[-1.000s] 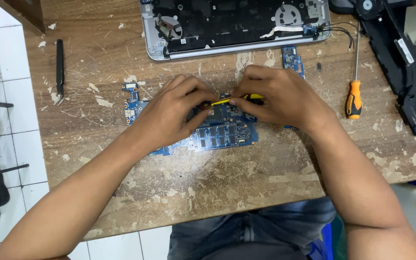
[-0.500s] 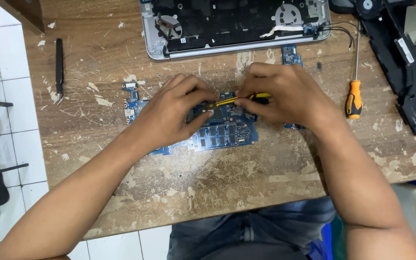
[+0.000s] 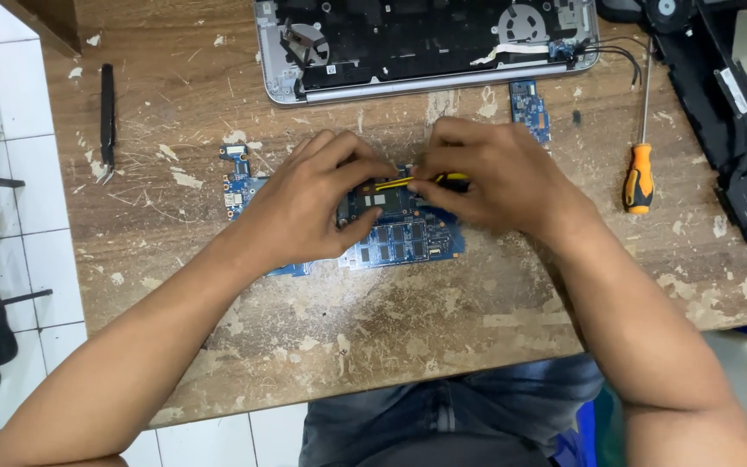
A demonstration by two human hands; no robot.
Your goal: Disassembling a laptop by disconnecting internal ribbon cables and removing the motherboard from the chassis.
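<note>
left hand pressed flat on blue circuit board, clamping nothing | right hand pinching yellow-handled tool | orange screwdriver right on worktop

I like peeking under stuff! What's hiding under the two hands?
Under the left hand and right hand lies a blue circuit board on the wooden table. A yellow-and-black tool shows between the fingers. The board's covered parts cannot be seen.
</note>
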